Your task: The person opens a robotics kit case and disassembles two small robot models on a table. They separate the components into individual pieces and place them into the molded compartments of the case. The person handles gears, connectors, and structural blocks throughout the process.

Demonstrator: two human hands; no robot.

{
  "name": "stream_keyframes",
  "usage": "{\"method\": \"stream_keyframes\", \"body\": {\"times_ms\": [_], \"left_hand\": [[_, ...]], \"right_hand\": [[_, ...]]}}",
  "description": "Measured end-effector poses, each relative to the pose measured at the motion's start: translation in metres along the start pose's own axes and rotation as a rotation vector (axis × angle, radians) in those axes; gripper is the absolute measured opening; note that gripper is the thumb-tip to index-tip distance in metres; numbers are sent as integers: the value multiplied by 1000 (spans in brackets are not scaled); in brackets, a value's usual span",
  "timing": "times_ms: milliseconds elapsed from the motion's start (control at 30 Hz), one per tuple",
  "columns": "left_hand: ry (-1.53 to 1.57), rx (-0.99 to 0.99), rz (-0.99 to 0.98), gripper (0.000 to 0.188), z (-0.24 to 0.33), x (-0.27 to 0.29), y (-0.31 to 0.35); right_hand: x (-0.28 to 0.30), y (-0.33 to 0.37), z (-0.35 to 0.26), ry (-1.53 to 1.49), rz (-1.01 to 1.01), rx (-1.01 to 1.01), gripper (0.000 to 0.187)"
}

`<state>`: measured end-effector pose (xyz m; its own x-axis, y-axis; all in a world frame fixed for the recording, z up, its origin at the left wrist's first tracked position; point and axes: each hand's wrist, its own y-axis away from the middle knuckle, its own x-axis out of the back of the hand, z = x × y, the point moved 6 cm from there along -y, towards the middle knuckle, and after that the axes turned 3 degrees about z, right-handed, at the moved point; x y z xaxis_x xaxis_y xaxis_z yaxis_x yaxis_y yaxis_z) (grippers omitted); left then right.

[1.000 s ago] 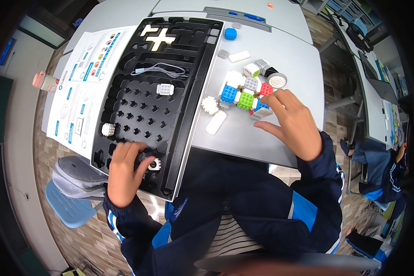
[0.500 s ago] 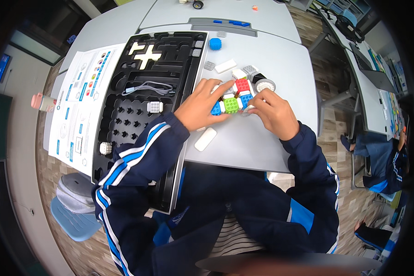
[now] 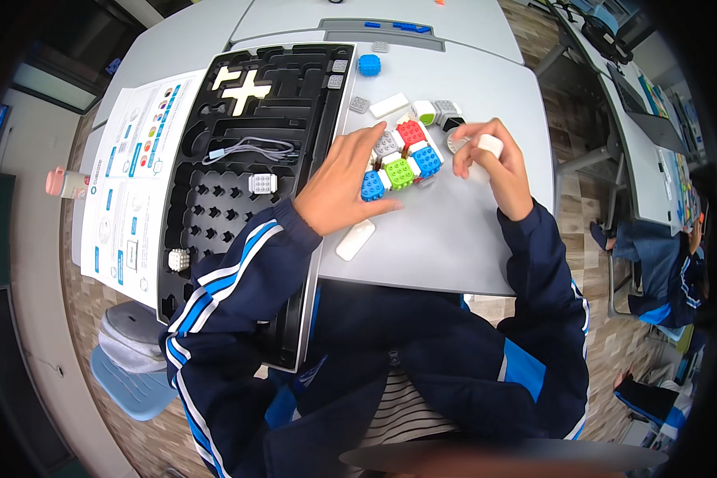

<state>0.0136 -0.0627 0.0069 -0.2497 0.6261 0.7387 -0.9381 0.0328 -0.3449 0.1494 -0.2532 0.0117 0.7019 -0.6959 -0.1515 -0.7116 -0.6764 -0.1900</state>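
Cube cluster sits on the grey table, right by the palm of the person's left hand. That hand is spread wide, fingers up at the far side and thumb along the near side, so the left end of the build is in the gap. Can't tell how hard it's pressing, tbh. The right hand is just off the other end, not touching the cluster, fingertips closed around 1 small white piece.

Count for the cluster, as far as it shows: 2 blue cubes, 1 green cube, 1 red cube, 1 grey cube. Some of it is under the left hand.

Loose on the table: 2 white bars, 2 flat grey plates, 1 round blue block. There's also 1 wheel partly behind the right hand's fingers.

Over in the black tray: 2 cream connector pieces, 1 grey cable, 2 more flat grey plates, 1 pale grey block and 1 white studded block.
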Motion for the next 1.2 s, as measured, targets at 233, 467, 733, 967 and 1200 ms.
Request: {"method": "stream_keyframes", "body": {"times_ms": [233,467,733,967,1200], "left_hand": [[46,-45,-19,92,-8,0,1],[60,-111,-92,89,-14,3,-2],[30,-109,-76,89,-14,4,0],[38,-113,-76,89,-15,4,-1],[74,-75,-92,95,-10,6,-3]], "right_hand": [[-8,-25,48,544,-280,-429,29],[-8,-13,73,177,-217,-502,34],[-4,3,82,57,-5,-438,28],[21,1,75,80,-43,-489,33],[37,-3,38,550,121,-253,28]]}}
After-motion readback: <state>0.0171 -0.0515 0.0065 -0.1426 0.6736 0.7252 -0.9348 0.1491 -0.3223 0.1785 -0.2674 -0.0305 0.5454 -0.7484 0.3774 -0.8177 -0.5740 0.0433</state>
